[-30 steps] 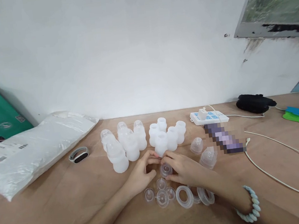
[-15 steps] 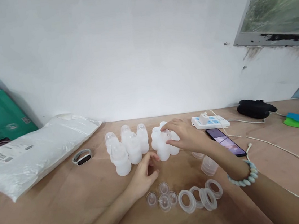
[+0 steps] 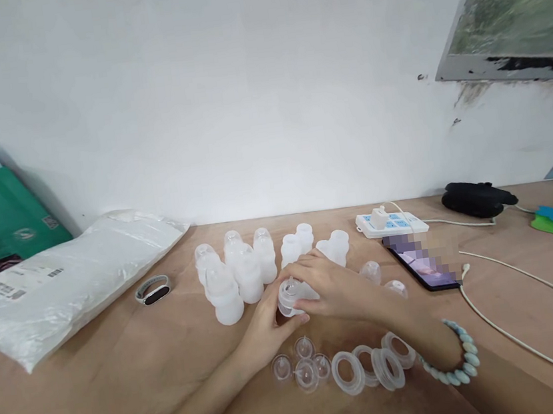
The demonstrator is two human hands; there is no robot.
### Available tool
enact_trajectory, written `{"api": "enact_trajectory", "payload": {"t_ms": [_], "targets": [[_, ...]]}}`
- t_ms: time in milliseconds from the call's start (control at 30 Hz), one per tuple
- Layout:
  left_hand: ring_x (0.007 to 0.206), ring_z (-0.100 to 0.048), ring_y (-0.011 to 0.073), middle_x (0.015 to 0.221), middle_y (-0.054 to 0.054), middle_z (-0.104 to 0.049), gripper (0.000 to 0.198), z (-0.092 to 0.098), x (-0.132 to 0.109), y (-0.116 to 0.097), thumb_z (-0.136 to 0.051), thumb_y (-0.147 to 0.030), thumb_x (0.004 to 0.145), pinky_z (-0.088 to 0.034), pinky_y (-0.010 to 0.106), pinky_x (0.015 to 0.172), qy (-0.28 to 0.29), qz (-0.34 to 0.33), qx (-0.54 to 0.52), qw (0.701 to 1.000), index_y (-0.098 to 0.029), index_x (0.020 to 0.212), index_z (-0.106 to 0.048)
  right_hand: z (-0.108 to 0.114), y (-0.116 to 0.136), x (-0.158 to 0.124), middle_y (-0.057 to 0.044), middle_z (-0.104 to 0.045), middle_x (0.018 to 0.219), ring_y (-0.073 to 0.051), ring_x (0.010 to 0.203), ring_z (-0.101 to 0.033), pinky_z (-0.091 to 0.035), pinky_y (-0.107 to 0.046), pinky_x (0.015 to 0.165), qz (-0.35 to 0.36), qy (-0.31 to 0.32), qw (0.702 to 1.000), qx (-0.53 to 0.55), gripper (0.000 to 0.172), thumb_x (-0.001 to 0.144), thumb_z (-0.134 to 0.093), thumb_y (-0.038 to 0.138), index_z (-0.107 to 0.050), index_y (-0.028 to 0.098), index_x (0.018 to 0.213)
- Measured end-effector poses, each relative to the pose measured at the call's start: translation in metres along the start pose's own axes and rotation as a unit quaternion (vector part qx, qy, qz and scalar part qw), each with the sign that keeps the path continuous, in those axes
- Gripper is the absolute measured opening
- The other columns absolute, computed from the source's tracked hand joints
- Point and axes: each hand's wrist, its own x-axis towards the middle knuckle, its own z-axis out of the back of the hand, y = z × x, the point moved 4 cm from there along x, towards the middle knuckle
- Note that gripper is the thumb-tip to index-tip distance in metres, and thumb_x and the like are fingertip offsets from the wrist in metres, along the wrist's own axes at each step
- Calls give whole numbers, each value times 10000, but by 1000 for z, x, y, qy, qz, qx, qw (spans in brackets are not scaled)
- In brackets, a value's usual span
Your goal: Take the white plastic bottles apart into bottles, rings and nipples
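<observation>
A white baby bottle (image 3: 311, 291) is between my two hands, with a clear nipple (image 3: 292, 287) in a collar at its top. My left hand (image 3: 267, 326) is curled round its left side. My right hand (image 3: 323, 282) grips it from the right and above, covering much of it. Behind my right hand stand several uncapped white bottles (image 3: 340, 246). To the left are several bottles under clear domed covers (image 3: 247, 264). Nearer the front edge lie several loose clear nipples (image 3: 306, 374) and several translucent collar rings (image 3: 348, 373).
Clear covers (image 3: 370, 272) sit partly behind my right forearm. A phone (image 3: 422, 266), a power strip (image 3: 392, 223), cables and a black case (image 3: 478, 199) are at the right. A fitness band (image 3: 153, 290) and a white plastic parcel (image 3: 83, 271) lie at the left.
My right hand has come nearer and left from the uncapped bottles, bringing a bottle away from that group. My left hand, empty before, now closes round it.
</observation>
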Motion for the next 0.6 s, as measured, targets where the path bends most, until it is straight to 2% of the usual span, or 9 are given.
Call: {"api": "enact_trajectory", "payload": {"t_ms": [133, 267, 367, 433, 600], "targets": [[1230, -535, 299, 1363, 96, -573, 491, 2, -1, -3, -667, -282, 856, -404, 443, 1055, -11, -9, -12, 1000, -213, 1307, -485, 4, -5, -3, -78, -683, 1071, -231, 988, -621, -470, -389, 883, -18, -42, 998, 35, 289, 813, -654, 130, -580, 169, 1090], [1066, -609, 258, 1173, 66, -649, 343, 3, -4, -1, -617, -245, 852, -484, 373, 927, -25, -27, -28, 999, -195, 1179, -525, 10, -10, -7, -45, -686, 1053, -198, 945, -638, -501, -335, 824, -23, -71, 991, 107, 282, 818, -661, 154, -576, 200, 1083], [992, -616, 244, 1079, 51, -657, 283, 4, -4, 4, -618, -270, 859, -499, 347, 858, -45, -13, -19, 999, -188, 1118, -537, 15, -11, -9, -44, -680, 1070, -193, 962, -633, -508, -340, 841, -15, -87, 987, 133, 305, 811, -666, 150, -571, 209, 1096], [1061, -601, 260, 1127, 59, -655, 325, 3, -4, 4, -626, -296, 872, -488, 363, 907, -40, -2, -15, 999, -191, 1166, -537, 17, -12, -9, -42, -676, 1080, -189, 964, -631, -510, -348, 849, -13, -82, 986, 146, 323, 812, -659, 139, -568, 214, 1112], [1275, -506, 322, 1396, 90, -565, 624, 0, -1, -2, -694, -323, 834, -406, 454, 1069, -3, 13, -22, 1000, -235, 1401, -448, 15, -12, -9, -39, -677, 1129, -186, 999, -639, -515, -361, 881, -12, -45, 982, 183, 346, 833, -645, 131, -557, 229, 1153]]}}
